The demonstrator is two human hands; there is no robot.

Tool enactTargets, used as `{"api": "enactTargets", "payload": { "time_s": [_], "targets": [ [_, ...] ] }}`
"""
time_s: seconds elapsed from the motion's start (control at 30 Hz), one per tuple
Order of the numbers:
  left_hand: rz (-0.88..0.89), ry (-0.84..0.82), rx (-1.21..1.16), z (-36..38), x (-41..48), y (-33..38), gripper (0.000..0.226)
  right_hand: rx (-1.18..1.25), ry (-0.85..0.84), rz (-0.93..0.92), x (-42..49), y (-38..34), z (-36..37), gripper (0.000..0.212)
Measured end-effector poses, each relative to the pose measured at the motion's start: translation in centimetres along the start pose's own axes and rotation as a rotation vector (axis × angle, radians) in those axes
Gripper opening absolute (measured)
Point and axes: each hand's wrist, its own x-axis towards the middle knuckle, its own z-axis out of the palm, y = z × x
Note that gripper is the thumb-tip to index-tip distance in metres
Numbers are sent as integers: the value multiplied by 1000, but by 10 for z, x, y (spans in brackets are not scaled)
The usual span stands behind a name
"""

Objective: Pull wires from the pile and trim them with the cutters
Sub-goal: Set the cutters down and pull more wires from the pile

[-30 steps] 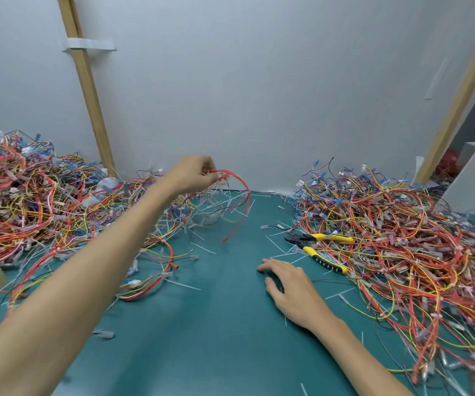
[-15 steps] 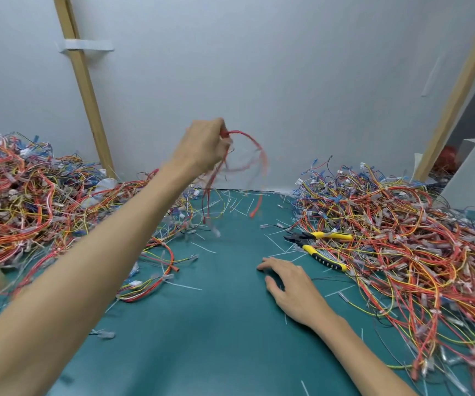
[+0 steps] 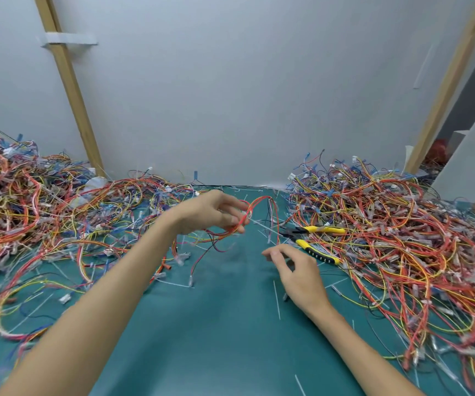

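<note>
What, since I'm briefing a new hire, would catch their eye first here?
Two heaps of red and yellow wires, the left pile and the right pile, flank a teal mat. Between them the left hand pinches a red wire loop, with yellow-handled cutters lying at the right pile's edge.

open lane of green mat [image 3: 216, 332] down the middle, only thin offcuts [image 3: 276, 300] on it, hemmed by left wire pile [image 3: 45, 218] and right wire pile [image 3: 401, 238], wall [image 3: 244, 95] closing the back; loop of red wires [image 3: 259, 199] in the left hand [image 3: 207, 214] hangs across the far end, yellow-handled cutters [image 3: 324, 230] on the right pile's inner edge.
</note>
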Motion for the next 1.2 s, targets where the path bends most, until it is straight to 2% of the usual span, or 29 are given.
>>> {"api": "enactTargets", "payload": {
  "time_s": [0.1,0.17,0.3,0.4,0.47,0.5,0.6,0.67,0.7,0.73,0.8,0.93,1.03,1.13,1.2],
  "targets": [
    [-15,154,27,36,-7,-10,19,298,-30,167,1,-8,-1,34],
    [28,231,136,69,-17,-18,18,480,-94,280,1,-13,0,41],
    [183,338,356,108,-38,-28,30,367,-110,313,-4,-16,3,41],
    [254,228,491,116,-47,-31,27,349,-77,310,-3,-13,2,26],
    [281,137,512,118,-51,-33,30,288,-90,317,-2,-9,0,10],
    [259,141,485,118,-51,-35,31,269,-97,310,-2,-9,0,6],
    [99,367,345,108,-43,-38,18,310,-104,257,-3,-9,1,10],
    [33,485,392,100,-31,-39,14,299,-119,243,-3,-10,2,11],
    [9,494,439,98,-25,-39,17,293,-125,238,-3,-10,2,11],
    [-6,469,469,97,-19,-38,21,295,-127,232,-3,-9,2,11],
    [9,388,388,98,-9,-36,29,299,-123,226,-3,-9,0,12],
    [-6,338,272,98,4,-37,26,291,-121,219,-4,-9,-1,14],
    [-19,278,272,96,7,-40,41,285,-109,235,-2,-7,-3,14],
    [-48,319,404,89,9,-44,55,330,-70,207,0,-7,-3,14],
    [-148,288,582,81,10,-45,53,394,-60,179,1,-8,-2,11]
  ]
}}
